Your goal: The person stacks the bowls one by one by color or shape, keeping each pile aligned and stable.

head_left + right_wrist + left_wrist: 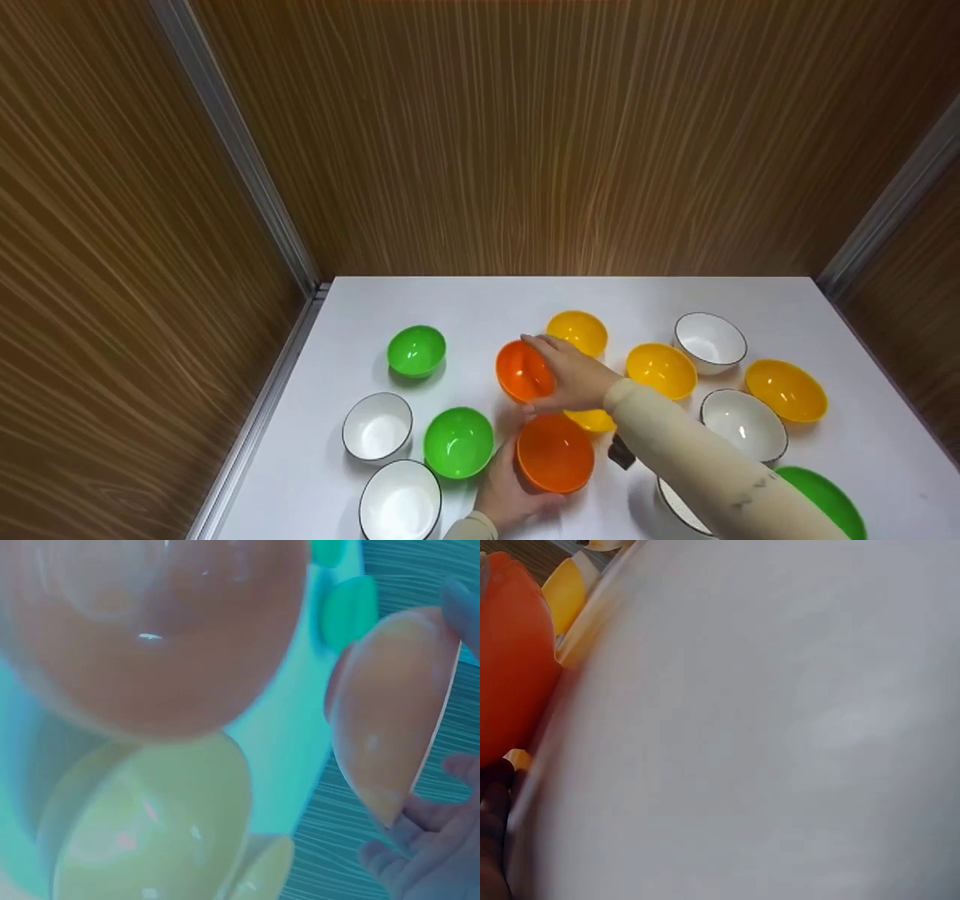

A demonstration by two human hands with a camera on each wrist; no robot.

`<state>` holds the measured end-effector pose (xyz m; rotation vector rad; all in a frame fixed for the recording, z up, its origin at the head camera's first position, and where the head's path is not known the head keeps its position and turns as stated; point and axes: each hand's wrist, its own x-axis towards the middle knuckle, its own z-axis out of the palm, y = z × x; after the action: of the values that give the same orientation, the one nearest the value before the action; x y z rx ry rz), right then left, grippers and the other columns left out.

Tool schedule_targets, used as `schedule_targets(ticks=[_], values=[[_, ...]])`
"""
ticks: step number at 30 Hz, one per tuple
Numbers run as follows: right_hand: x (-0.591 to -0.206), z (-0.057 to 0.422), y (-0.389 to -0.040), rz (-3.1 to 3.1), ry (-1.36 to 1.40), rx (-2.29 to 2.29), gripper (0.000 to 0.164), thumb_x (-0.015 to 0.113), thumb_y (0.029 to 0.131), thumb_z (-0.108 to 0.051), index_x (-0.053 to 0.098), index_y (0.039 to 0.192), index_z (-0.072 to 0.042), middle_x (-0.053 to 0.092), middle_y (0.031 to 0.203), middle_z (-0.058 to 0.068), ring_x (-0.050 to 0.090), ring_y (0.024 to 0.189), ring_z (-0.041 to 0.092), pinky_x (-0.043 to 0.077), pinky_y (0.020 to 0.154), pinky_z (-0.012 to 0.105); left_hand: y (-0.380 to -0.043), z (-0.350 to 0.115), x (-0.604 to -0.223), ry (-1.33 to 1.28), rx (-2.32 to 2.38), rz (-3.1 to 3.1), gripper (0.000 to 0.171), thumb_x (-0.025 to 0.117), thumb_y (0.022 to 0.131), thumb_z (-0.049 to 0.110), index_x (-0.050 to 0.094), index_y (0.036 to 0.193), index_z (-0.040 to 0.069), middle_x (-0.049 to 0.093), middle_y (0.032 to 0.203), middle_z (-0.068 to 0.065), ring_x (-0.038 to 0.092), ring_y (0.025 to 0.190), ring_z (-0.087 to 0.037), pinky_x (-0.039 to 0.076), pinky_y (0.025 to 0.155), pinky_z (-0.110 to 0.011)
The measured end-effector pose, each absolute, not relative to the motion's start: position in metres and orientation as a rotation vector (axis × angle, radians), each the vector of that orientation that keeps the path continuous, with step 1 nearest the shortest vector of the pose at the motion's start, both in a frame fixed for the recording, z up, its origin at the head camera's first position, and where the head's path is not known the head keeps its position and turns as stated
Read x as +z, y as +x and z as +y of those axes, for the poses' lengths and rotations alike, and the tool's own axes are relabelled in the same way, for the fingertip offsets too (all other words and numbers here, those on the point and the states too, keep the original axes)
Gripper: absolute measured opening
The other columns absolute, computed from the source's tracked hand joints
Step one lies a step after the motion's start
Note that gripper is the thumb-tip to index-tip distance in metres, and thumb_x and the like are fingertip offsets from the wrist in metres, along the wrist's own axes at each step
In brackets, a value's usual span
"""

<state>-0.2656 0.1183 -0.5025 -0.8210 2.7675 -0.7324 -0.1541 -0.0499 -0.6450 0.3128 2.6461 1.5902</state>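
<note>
Orange bowl (pixel 555 454) held by left hand (pixel 504 491), second orange bowl (pixel 519 373) at the first's 11 o'clock gripped by right hand (pixel 574 377).

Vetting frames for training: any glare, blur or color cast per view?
Head: mostly clear, small glints in the rightmost yellow bowl, soft shadows on the table; left wrist: the pale surface filling most of the frame is blurred; right wrist: heavy blue-green cast, bright glint on the largest-looking orange bowl.

On the table (pixel 480 300), 4 bowls (pixel 458 442) stand left of the 2 held bowls (pixel 553 454), and 8 others (pixel 660 373) right. A panel (pixel 480 150) rises behind.
</note>
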Motion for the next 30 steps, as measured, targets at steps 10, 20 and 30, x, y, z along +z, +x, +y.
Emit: schedule_targets(ticks=[10,20,30], values=[[-0.486,0.146,-0.216,2.743,-1.054,-0.687,0.111,0.081,0.064,-0.058,0.023,0.154,-0.024,0.025,0.155,0.012,0.038,0.133,0.032,0.042,0.102,0.051,-0.156,-0.053,-0.646,0.328,1.635,2.581,0.117,0.084,0.054,0.062,0.022,0.149,0.036,0.041,0.143,0.016,0.045,0.126,-0.008,0.038,0.107,-0.038],[-0.506,0.164,-0.187,2.825,-1.139,-0.687,0.112,0.079,0.062,-0.064,0.025,0.153,-0.027,0.037,0.147,0.015,0.048,0.123,0.030,0.048,0.095,0.050,-0.159,-0.048,-0.645,0.349,1.663,2.601,0.106,0.083,0.056,0.063,0.029,0.145,0.038,0.046,0.137,0.020,0.046,0.123,-0.005,0.038,0.108,-0.039],[-0.526,0.165,-0.176,2.848,-1.159,-0.685,0.114,0.082,0.060,-0.061,0.026,0.152,-0.023,0.037,0.147,0.017,0.050,0.122,0.033,0.048,0.094,0.051,-0.156,-0.048,-0.645,0.351,1.667,2.656,0.106,0.083,0.058,0.061,0.031,0.146,0.034,0.045,0.139,0.019,0.045,0.126,-0.007,0.036,0.109,-0.039]])
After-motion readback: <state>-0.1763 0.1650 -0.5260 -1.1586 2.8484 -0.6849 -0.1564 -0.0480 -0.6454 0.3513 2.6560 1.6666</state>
